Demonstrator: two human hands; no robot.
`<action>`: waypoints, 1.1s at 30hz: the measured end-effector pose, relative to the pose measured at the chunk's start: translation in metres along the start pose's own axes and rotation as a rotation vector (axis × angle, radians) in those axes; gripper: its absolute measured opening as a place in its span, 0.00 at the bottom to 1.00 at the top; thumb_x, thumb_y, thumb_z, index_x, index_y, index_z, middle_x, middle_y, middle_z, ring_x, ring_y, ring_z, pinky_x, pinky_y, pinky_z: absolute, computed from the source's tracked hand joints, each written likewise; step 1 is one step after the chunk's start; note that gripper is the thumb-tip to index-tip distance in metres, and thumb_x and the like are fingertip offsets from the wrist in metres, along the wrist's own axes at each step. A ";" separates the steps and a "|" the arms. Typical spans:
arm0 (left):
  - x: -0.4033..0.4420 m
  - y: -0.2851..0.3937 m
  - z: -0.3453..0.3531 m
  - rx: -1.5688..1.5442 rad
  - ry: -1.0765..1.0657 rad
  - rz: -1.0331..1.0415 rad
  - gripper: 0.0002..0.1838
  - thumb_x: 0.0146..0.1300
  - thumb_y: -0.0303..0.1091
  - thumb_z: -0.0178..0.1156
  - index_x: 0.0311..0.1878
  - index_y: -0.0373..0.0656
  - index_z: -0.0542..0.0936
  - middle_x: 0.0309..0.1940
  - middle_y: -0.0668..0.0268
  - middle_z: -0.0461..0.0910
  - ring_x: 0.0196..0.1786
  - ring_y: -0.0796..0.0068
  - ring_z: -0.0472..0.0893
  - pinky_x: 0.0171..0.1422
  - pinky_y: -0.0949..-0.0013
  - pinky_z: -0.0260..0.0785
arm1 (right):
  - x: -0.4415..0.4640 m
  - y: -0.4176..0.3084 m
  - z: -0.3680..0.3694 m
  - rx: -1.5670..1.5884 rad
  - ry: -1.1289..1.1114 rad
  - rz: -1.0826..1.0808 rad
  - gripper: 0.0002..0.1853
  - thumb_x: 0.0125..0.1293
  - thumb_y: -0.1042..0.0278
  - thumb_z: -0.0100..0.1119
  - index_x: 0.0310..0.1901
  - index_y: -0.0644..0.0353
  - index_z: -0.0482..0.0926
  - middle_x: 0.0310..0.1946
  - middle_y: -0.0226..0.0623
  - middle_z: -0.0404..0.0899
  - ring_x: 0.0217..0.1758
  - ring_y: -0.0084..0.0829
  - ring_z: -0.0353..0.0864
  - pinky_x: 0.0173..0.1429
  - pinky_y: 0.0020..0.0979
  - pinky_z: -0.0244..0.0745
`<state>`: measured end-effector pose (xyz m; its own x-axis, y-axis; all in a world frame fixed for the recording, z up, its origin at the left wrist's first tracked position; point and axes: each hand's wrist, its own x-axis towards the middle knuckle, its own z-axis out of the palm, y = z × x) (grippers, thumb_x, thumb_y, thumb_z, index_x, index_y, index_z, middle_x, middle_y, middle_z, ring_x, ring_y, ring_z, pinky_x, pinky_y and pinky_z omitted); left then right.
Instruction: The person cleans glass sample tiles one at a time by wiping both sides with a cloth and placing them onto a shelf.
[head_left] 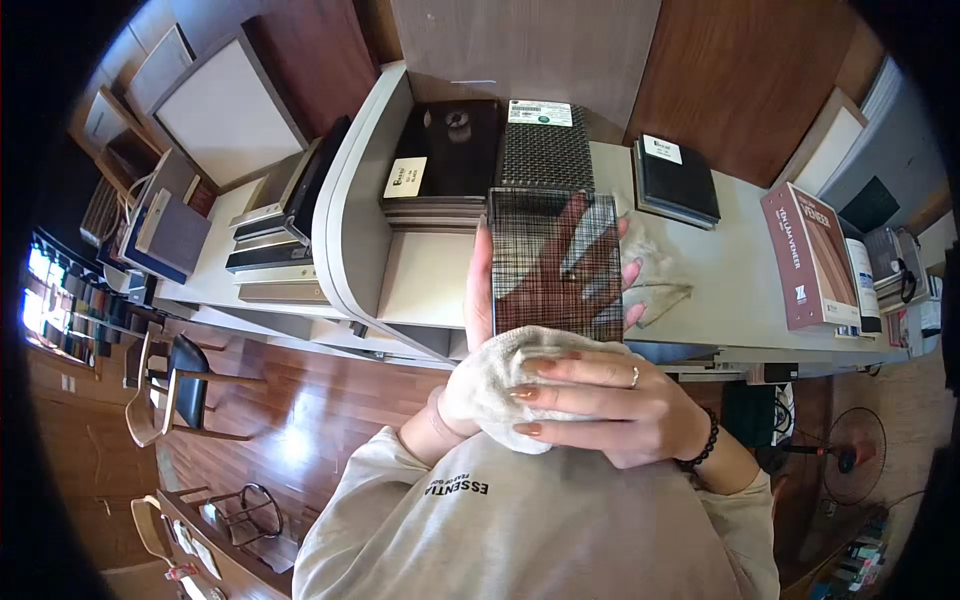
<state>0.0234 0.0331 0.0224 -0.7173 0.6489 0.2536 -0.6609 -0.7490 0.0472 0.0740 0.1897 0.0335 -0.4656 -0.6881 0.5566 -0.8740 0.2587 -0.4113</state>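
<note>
A see-through sample panel (pixel 555 300) with a dark woven line pattern is held up in front of my chest. My left hand (pixel 480 295) supports it from behind, thumb along the left edge and fingertips round the right edge; its palm shows through the panel. In my right hand (pixel 625 405) is a bunched off-white cloth (pixel 500 375), pressed under the fingers. The cloth lies against the panel's lower end and covers that edge and my left wrist area. A ring and a dark bead bracelet are on the right hand.
On the counter stand a stack of dark sample panels (pixel 445 150), a woven-texture sample (pixel 548 150), a small black stack (pixel 676 185) and another pale cloth (pixel 655 280). A veneer binder (pixel 815 255) stands at right. A curved white divider (pixel 345 200) rises at left, beside more samples.
</note>
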 end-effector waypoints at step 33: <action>0.077 -0.057 -0.026 0.505 -0.024 0.554 0.48 0.62 0.74 0.43 0.78 0.56 0.46 0.74 0.54 0.54 0.75 0.48 0.54 0.77 0.46 0.51 | -0.089 0.047 -0.064 1.110 0.662 0.835 0.25 0.76 0.54 0.47 0.63 0.66 0.65 0.52 0.39 0.78 0.54 0.28 0.78 0.58 0.29 0.74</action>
<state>-0.0003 0.1289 0.0137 -0.9069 0.1602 0.3898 -0.0186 -0.9393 0.3427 0.0652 0.3065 0.0114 -0.9932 -0.1156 -0.0116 0.0596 -0.4210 -0.9051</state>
